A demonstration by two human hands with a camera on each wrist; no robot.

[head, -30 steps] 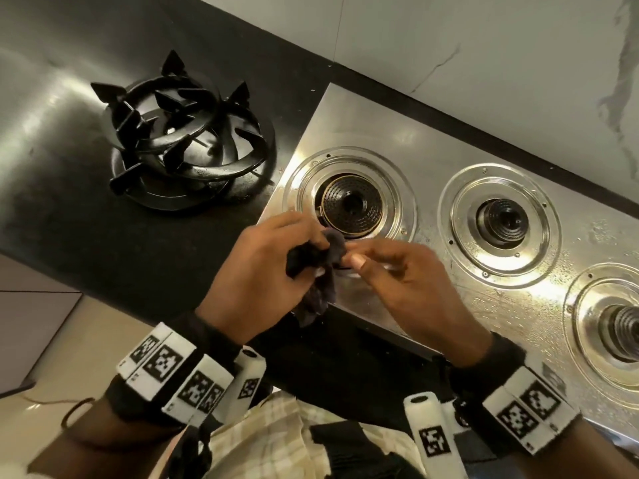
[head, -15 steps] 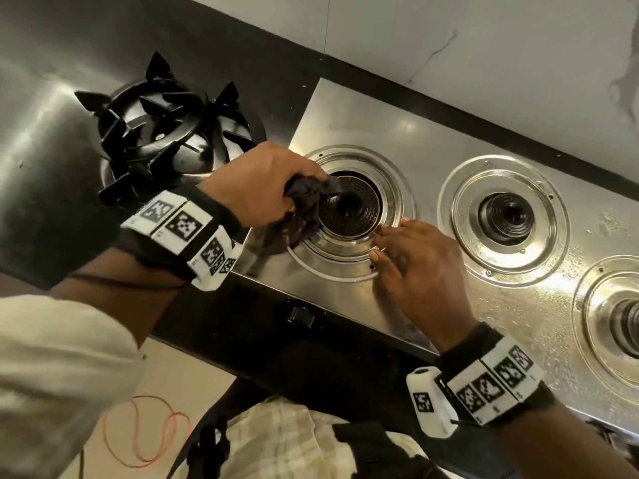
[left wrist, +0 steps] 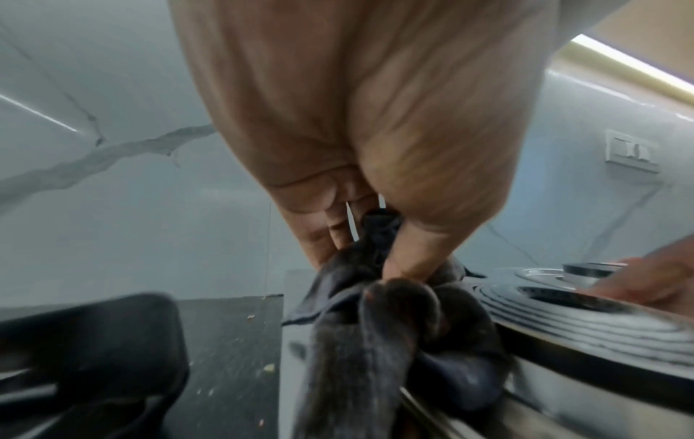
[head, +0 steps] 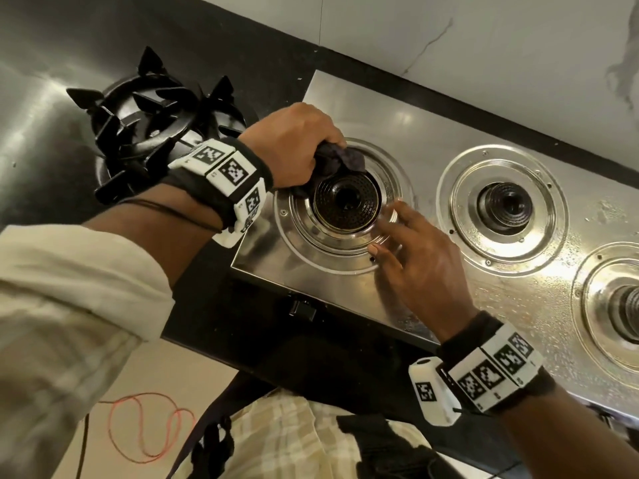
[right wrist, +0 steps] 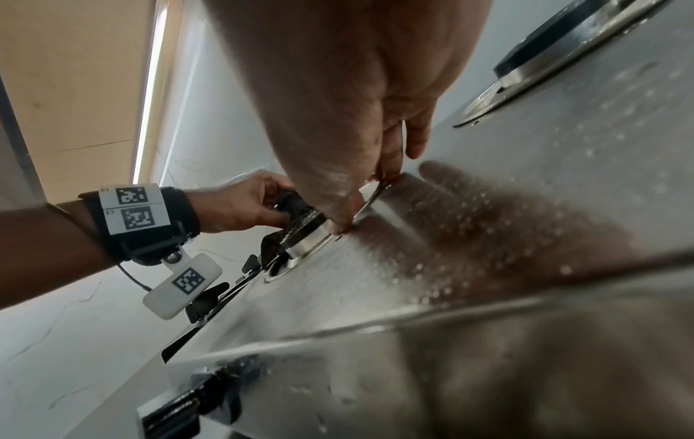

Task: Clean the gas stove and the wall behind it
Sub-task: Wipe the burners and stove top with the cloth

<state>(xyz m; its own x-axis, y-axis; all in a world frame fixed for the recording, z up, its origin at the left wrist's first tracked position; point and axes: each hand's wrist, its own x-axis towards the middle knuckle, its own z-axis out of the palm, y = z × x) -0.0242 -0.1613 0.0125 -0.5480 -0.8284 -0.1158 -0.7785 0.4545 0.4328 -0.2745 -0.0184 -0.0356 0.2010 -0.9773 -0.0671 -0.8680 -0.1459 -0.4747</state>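
A steel gas stove [head: 408, 126] with bare burners lies on the black counter below a white marble-look wall [head: 501, 39]. My left hand [head: 297, 143] grips a dark cloth [head: 340, 160] and holds it against the far-left rim of the leftmost burner [head: 345, 200]. The left wrist view shows thumb and fingers pinching the bunched cloth [left wrist: 394, 320] beside the ridged burner [left wrist: 563, 309]. My right hand [head: 415, 261] rests with straight fingers on the burner's steel ring [head: 349, 243] at its near right. In the right wrist view its fingertips [right wrist: 338, 225] touch that ring's edge.
Stacked black pan supports [head: 152, 133] stand on the counter left of the stove. The middle burner [head: 505, 205] and right burner [head: 622, 305] sit in steel rings amid water droplets. A red cord [head: 145, 426] lies on the floor below. A wall switch [left wrist: 631, 154] is farther along.
My left hand carried the cloth from in front of the stove up onto the far-left rim of the left burner. My right hand let go of the cloth and settled on the burner ring.
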